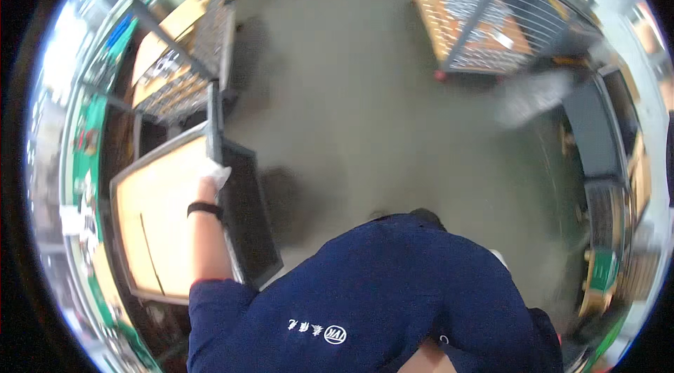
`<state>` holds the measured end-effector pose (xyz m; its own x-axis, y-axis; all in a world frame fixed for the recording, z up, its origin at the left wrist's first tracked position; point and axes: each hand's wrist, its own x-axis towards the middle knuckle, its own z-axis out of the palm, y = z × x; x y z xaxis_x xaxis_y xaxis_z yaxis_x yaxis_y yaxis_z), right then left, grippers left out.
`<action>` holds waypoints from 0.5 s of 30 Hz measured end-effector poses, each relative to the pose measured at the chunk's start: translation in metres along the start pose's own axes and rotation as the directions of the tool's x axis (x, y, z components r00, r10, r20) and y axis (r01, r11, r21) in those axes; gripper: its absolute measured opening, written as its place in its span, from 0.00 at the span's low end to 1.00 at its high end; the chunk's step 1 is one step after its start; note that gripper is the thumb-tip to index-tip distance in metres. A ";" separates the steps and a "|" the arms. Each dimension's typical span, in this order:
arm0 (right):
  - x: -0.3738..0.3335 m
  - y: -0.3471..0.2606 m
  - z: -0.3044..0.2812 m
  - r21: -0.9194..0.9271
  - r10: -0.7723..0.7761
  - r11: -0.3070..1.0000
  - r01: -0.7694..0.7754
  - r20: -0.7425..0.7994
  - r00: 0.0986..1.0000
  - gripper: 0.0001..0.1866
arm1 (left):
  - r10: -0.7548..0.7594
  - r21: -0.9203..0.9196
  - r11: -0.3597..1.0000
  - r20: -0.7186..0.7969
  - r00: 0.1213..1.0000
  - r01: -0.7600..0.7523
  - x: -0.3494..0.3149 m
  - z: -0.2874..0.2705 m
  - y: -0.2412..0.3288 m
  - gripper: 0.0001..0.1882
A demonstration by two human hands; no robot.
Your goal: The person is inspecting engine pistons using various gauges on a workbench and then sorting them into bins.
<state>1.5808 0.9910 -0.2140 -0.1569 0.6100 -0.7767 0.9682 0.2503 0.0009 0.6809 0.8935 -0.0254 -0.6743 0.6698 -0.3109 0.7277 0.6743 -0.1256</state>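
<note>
My left arm reaches out to the left, with a black band on the wrist. My left hand [216, 174], in what looks like a white glove, is closed over the grey metal frame of a cart [215, 103]; its fingers are blurred. A pale wooden board [161, 211] lies in the cart's top, with a thin dark line across it. My right arm is mostly hidden by my navy shirt [379, 296]. A small white patch [499, 258] at the shirt's right edge may be my gloved right hand; no fingers show.
Ahead on the left stands a rack [182, 89] with rows of small metal parts. A wheeled rack [470, 22] with many similar parts stands far right. Dark grey carts or bins [597, 124] line the right side, near a green box [604, 270]. Grey floor [344, 106] lies between.
</note>
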 end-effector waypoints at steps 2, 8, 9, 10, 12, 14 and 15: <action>0.034 -0.001 -0.080 0.256 0.124 0.963 -0.084 -0.144 0.982 0.15 | -0.078 0.123 0.991 0.144 0.987 0.060 0.005 -0.029 0.030 0.31; 0.218 -0.053 -0.258 -0.235 -0.158 0.956 0.174 0.086 0.984 0.16 | -0.286 0.233 0.947 0.288 0.914 0.222 -0.008 -0.036 0.040 0.33; 0.239 -0.093 -0.310 -0.240 -0.188 0.948 0.211 0.113 0.976 0.16 | -0.347 0.088 0.937 0.134 0.928 0.338 -0.028 -0.009 0.017 0.32; 0.277 -0.112 -0.331 0.107 0.007 0.994 -0.002 -0.053 0.999 0.19 | -0.426 -0.063 0.904 -0.025 0.905 0.424 -0.042 0.015 0.000 0.32; 0.351 -0.115 -0.377 0.171 -0.204 0.961 0.218 -0.096 0.974 0.22 | -0.570 0.031 0.822 0.034 0.821 0.569 -0.007 -0.020 0.052 0.30; 0.377 -0.187 -0.448 0.519 -0.204 0.832 0.197 -0.044 0.978 0.22 | -0.742 0.055 0.667 -0.047 0.669 0.743 -0.034 0.007 0.051 0.28; 0.380 -0.232 -0.491 0.695 -0.133 0.715 0.075 0.030 0.991 0.22 | -0.808 -0.015 0.588 -0.063 0.586 0.809 -0.040 0.009 0.053 0.27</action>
<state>1.2005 1.5335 -0.2003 -0.2780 0.5483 -0.7887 0.8160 -0.2983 -0.4951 0.7479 0.8995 -0.0281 -0.9910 -0.1323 -0.0217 -0.1190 0.9430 -0.3109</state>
